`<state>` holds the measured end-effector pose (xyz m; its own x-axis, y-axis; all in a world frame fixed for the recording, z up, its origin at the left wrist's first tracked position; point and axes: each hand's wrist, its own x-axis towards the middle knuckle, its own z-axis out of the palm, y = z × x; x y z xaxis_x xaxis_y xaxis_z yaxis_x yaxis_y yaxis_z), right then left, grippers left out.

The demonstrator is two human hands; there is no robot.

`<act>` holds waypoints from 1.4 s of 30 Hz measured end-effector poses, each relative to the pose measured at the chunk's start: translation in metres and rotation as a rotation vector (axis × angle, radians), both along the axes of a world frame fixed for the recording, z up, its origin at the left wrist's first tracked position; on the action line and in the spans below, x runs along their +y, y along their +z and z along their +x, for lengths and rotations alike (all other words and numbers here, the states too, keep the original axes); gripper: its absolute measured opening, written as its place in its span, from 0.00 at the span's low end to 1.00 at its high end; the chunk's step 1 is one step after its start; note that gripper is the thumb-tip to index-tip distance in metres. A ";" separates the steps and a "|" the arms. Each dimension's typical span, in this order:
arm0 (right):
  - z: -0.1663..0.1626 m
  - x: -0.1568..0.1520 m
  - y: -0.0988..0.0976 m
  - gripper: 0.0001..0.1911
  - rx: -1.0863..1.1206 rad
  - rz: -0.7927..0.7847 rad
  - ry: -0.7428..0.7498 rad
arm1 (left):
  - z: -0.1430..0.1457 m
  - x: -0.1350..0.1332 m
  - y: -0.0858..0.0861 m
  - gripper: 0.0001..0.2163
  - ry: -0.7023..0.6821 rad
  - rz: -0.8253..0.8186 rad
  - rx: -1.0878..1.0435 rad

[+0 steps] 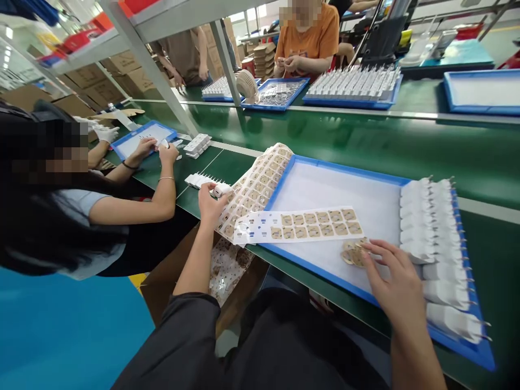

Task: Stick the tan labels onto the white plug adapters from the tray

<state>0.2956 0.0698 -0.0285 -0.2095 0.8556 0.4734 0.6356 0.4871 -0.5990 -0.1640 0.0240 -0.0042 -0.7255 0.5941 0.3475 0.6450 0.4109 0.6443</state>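
My left hand (211,206) has its fingers closed on a small white plug adapter (221,190), beside a short row of similar white adapters (203,181) with thin pins. Over the tray, my right hand (396,279) has thumb and index finger at the edge of some loose tan stickers (351,253), which it appears to pinch. Between the hands lies a white sticker strip (300,238) with rows of tan squarish stickers, across the tray's near left side. A larger stack of sticker sheets (260,181) lies under its left end.
The blue-rimmed tray (349,169) has white adapters (436,233) lined up along its right side. A co-worker (134,200) handles small parts at my left. Across the green conveyor (345,135) sits a person in orange (312,43) behind filled trays. A metal shelf post (150,67) stands at left.
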 end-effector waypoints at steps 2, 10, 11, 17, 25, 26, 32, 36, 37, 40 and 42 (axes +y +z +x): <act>0.000 0.000 0.000 0.12 -0.001 -0.010 0.004 | -0.021 0.002 -0.011 0.17 0.014 -0.030 0.047; -0.005 -0.003 0.005 0.11 -0.048 0.021 -0.004 | -0.060 0.015 -0.028 0.18 -0.075 -0.058 0.042; -0.005 -0.004 0.004 0.11 -0.056 0.030 -0.006 | -0.062 0.017 -0.027 0.18 -0.073 -0.057 0.042; -0.007 -0.004 0.003 0.10 -0.104 0.073 -0.018 | -0.031 0.016 -0.007 0.14 -0.178 0.032 0.099; -0.075 -0.012 0.018 0.10 -0.038 0.048 0.332 | 0.081 0.005 0.015 0.17 -0.702 -0.445 0.163; -0.088 -0.014 0.018 0.10 -0.031 0.031 0.391 | 0.086 0.003 0.017 0.15 -0.694 -0.462 0.178; -0.141 -0.015 0.015 0.12 0.039 -0.047 0.595 | 0.086 -0.009 0.034 0.14 -0.724 -0.473 -0.188; -0.151 -0.011 0.014 0.10 0.066 -0.021 0.620 | 0.089 -0.013 0.037 0.17 -0.753 -0.471 -0.575; -0.152 -0.011 0.014 0.10 0.058 -0.002 0.621 | 0.090 -0.014 0.035 0.19 -0.759 -0.468 -0.668; -0.151 -0.011 0.016 0.09 0.034 0.062 0.611 | 0.092 -0.013 0.028 0.22 -0.781 -0.441 -0.855; -0.150 -0.011 0.017 0.08 0.041 0.089 0.610 | 0.093 -0.012 0.023 0.22 -0.795 -0.419 -0.934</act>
